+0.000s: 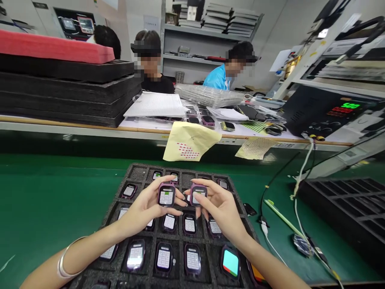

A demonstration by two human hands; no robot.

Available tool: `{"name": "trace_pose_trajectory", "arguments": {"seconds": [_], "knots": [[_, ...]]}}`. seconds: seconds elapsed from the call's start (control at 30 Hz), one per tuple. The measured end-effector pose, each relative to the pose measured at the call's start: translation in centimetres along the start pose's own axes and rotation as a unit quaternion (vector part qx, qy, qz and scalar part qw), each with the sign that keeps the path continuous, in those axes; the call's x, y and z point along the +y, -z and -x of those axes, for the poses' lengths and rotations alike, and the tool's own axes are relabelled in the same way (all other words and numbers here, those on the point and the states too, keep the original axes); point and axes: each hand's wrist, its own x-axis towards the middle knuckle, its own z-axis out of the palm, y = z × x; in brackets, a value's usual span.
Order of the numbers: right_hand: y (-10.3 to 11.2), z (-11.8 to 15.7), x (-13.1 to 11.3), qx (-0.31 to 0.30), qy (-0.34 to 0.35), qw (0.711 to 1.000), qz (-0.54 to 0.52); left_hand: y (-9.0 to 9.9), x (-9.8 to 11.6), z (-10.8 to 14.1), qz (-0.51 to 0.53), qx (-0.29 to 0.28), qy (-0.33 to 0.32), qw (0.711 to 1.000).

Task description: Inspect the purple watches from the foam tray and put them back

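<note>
My left hand is closed around a purple-framed watch, whose lit screen shows a white grid with a green cell. To its right, my right hand holds a second purple-framed watch, with the thumb over its screen. Both watches are held upright above a black foam tray. Several watches with lit white screens lie in the tray's compartments, among them one watch in a lower row. Another watch at the lower right shows a turquoise screen with a red edge.
A black compartment tray stands at the right, with cables and a green stick beside it. Behind is a raised shelf with stacked foam, papers and a power supply. Several people sit beyond.
</note>
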Motion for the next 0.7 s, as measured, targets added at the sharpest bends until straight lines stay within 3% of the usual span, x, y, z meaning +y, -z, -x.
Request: {"name": "trace_pose_trajectory", "arguments": {"seconds": [0.37, 0.7], "knots": [[-0.3, 0.64, -0.94, -0.085, -0.019, 0.995, -0.045, 0.31, 0.01, -0.21, -0.014, 0.052, -0.009, 0.999], [-0.24, 0.52, -0.42, -0.072, -0.02, 0.995, -0.061, -0.17, 0.5, 0.0, -0.036, 0.051, -0.023, 0.998]]}}
